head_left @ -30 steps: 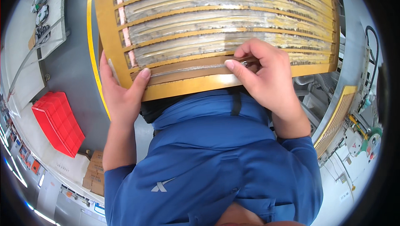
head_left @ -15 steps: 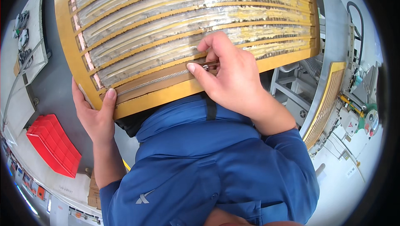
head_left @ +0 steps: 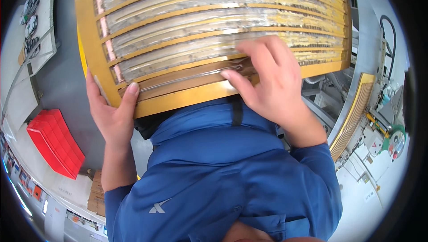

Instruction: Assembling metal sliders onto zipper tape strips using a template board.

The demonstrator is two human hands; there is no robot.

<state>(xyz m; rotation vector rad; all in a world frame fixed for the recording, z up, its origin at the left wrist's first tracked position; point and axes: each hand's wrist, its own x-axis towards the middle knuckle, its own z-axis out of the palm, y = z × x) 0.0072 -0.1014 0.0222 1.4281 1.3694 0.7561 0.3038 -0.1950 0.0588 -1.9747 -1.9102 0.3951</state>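
A brown zipper (head_left: 183,79) with silvery teeth lies lengthwise in the nearest slot of a yellow slotted template board (head_left: 189,102). My left hand (head_left: 112,118) grips the board's near left corner, its thumb over the zipper's left end and its other fingers around the board's side edge. Over the zipper's right part is my right hand (head_left: 280,88). Its thumb rests at the tape by the metal slider (head_left: 239,67), while the raised index finger is apart from the thumb and blurred. The remaining fingers are partly hidden behind the hand.
A red plastic bin (head_left: 57,144) and a cardboard box (head_left: 96,195) are at the lower left. Small items lie on a pale table (head_left: 42,23) at the upper left. Right of the board are a metal table edge (head_left: 363,59), another slotted board (head_left: 354,117) and machine parts (head_left: 394,141).
The board and both hands appear shifted to the right in the picture. My right hand's index finger is now smeared by motion, and the zipper teeth look blurred.
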